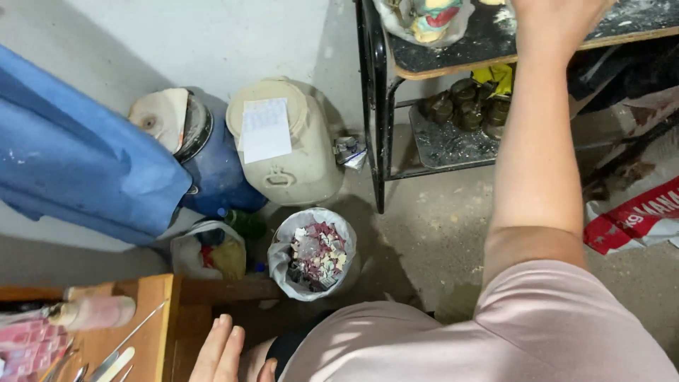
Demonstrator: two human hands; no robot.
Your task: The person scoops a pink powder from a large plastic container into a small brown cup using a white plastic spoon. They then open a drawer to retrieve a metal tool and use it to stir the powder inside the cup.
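Note:
My right arm stretches up and away to a dusty dark shelf board (488,44) on a black metal rack (372,106). My right hand (559,20) lies on that board, with its fingers cut off by the frame's top edge. A painted ceramic piece in clear plastic (426,17) stands to the left of the hand. My left hand (221,352) lies flat with straight fingers and holds nothing, beside the edge of a wooden table (157,311). Between the two hands, on the floor, stands a small bag-lined bucket (314,255) full of broken pink and white tile pieces.
A cream plastic canister (286,145) with a paper sheet, a blue barrel (216,170) and blue cloth (78,155) stand against the wall. Dark jars (470,106) sit on the rack's lower shelf. A red and white bag (636,216) lies at right. Thin tools (120,354) and a bottle (92,311) lie on the table.

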